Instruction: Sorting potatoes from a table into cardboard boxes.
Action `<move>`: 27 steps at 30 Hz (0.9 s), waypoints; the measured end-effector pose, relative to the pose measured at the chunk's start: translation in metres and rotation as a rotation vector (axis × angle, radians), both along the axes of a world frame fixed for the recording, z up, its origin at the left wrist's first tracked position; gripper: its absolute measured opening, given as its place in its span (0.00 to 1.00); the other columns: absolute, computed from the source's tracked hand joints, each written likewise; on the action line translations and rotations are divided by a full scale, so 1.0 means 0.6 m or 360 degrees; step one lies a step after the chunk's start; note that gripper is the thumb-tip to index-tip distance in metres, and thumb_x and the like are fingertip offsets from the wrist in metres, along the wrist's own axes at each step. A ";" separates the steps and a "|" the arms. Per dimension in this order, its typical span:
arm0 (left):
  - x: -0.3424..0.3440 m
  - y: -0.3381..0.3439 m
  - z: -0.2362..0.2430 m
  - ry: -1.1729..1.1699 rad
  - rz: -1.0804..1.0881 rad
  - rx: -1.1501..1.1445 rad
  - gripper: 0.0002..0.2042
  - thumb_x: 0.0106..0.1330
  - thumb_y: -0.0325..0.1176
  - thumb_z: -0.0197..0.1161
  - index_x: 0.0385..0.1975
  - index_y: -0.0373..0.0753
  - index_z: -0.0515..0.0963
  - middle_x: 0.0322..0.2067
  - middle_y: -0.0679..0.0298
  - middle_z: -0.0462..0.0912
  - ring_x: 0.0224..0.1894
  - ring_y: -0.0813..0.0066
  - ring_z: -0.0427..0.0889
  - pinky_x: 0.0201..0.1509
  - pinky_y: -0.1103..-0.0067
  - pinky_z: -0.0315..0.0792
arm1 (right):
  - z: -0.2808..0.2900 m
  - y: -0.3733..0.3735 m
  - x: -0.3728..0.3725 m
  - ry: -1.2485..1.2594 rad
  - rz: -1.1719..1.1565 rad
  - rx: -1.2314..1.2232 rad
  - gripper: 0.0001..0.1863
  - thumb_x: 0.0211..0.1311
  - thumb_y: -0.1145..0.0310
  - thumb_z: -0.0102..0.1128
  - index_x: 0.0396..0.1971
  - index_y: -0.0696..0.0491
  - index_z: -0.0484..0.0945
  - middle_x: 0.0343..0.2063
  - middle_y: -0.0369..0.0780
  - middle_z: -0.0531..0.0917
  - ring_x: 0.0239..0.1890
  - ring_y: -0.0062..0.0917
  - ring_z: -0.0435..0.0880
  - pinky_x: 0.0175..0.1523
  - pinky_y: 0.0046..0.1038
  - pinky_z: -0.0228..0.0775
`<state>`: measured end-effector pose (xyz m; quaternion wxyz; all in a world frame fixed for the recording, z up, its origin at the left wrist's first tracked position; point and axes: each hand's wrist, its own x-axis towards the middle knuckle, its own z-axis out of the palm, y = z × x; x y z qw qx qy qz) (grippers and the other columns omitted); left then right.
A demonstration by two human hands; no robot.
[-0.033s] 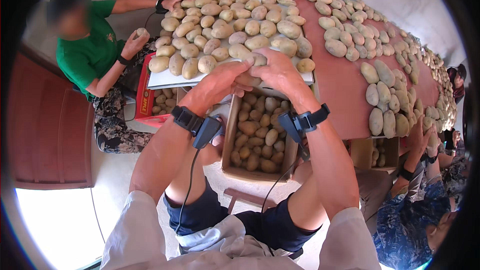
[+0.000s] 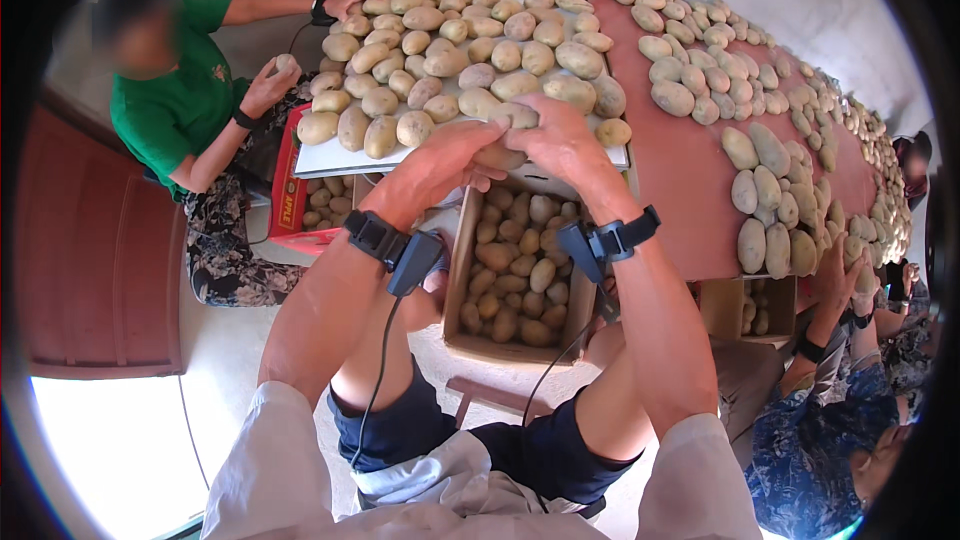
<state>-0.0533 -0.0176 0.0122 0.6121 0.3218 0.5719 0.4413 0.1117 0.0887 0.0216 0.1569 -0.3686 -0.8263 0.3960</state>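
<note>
Both my hands meet at the near edge of a white board (image 2: 320,157) covered with potatoes. Between them is a potato (image 2: 518,116), partly hidden by the fingers. My left hand (image 2: 452,152) has its fingers closed round its left side. My right hand (image 2: 556,138) grips from the right, thumb and fingers bent inward. A rounded brownish surface (image 2: 497,156) shows lower between the hands; whether it is a second potato I cannot tell. Directly under my hands, a cardboard box (image 2: 508,348) holds many potatoes (image 2: 520,265).
More potatoes lie on a reddish tabletop (image 2: 672,202) to the right. At the left, a person in green (image 2: 165,105) holds a small potato (image 2: 285,62), beside a red box (image 2: 290,195) of potatoes. Another person's hands (image 2: 838,285) work at the right, near another cardboard box (image 2: 722,305).
</note>
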 end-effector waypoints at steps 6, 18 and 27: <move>-0.017 0.029 -0.020 0.0670 0.0329 0.0105 0.22 0.70 0.40 0.64 0.59 0.33 0.77 0.37 0.63 0.85 0.32 0.76 0.83 0.32 0.78 0.78 | -0.028 0.038 -0.022 -0.0080 -0.0425 0.0056 0.34 0.52 0.57 0.70 0.59 0.57 0.77 0.52 0.55 0.83 0.57 0.47 0.81 0.61 0.40 0.74; -0.029 0.018 -0.061 0.1926 0.0465 0.0645 0.18 0.61 0.32 0.71 0.51 0.40 0.84 0.45 0.50 0.83 0.43 0.55 0.85 0.48 0.65 0.79 | -0.065 0.022 -0.040 -0.0553 -0.0317 0.0527 0.16 0.62 0.72 0.53 0.49 0.52 0.80 0.49 0.54 0.82 0.51 0.49 0.84 0.52 0.46 0.77; 0.011 0.007 -0.060 0.2280 0.0047 0.0236 0.20 0.59 0.34 0.72 0.52 0.42 0.79 0.48 0.50 0.79 0.48 0.46 0.83 0.50 0.58 0.79 | -0.038 0.013 -0.014 -0.0520 -0.0327 0.0482 0.12 0.62 0.72 0.56 0.44 0.54 0.80 0.49 0.54 0.81 0.52 0.51 0.82 0.53 0.48 0.76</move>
